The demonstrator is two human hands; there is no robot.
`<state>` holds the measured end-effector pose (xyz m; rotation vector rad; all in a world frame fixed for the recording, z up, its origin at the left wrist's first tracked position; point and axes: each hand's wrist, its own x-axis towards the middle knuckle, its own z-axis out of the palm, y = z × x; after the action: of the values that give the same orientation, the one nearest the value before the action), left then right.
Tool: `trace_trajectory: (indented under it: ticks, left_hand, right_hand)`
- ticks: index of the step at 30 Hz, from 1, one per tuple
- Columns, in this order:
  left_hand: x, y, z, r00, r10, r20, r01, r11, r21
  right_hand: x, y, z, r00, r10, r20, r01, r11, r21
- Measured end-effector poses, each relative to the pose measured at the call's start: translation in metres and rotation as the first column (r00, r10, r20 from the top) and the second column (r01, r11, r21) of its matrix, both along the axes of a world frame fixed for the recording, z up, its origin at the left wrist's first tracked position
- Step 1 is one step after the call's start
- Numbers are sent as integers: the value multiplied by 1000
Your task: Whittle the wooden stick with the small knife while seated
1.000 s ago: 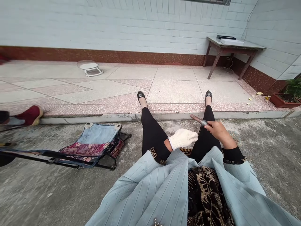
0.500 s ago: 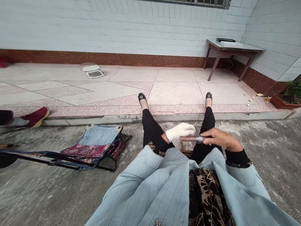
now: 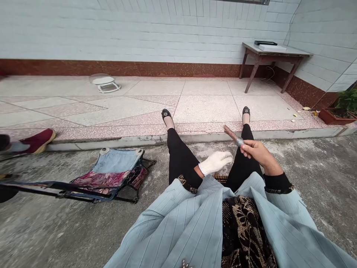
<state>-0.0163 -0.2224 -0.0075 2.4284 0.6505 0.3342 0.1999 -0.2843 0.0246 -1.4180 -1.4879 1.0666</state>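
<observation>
My right hand [image 3: 255, 152] is bare and grips a short reddish-brown rod [image 3: 230, 132] near its silver banded part [image 3: 239, 141], with the tip pointing up and away from me. My left hand [image 3: 216, 163] wears a white knit glove and hangs over my left thigh, its fingers together around nothing that I can see. The hands are apart, with the rod's tip beyond the gloved fingers. Below them, my black-trousered legs [image 3: 181, 156] stretch forward. A brown-and-yellow strip [image 3: 220, 179] shows between my thighs, mostly hidden by my pale blue striped jacket [image 3: 178, 227].
A low folding seat with denim and floral fabric [image 3: 117, 173] lies on the concrete to my left. Beyond it, a person's foot in a red shoe [image 3: 39, 141] shows. A raised tiled step [image 3: 167, 138] runs ahead, with a small table [image 3: 275, 50] and planter [image 3: 336, 116] beyond.
The rod has swung from nearly level to tilted up and away from me, with my right hand rising with it. My gloved left hand has dropped slightly toward my thigh.
</observation>
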Motion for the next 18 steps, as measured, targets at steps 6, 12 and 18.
trace_trajectory:
  ticks: [6, 12, 18]
  left_hand:
    - [-3, -4, 10, 956, -2, -293, 145, 871, 470]
    - [5, 4, 23, 936, -91, -339, 260, 829, 495]
    - [1, 33, 21, 944, -328, -48, 330, 942, 58]
  right_hand:
    - [-2, 2, -2, 663, -70, 745, 87, 996, 15]
    - [-20, -4, 2, 393, 246, 886, -52, 968, -246]
    - [-11, -18, 25, 577, 600, 554, -515, 794, -324]
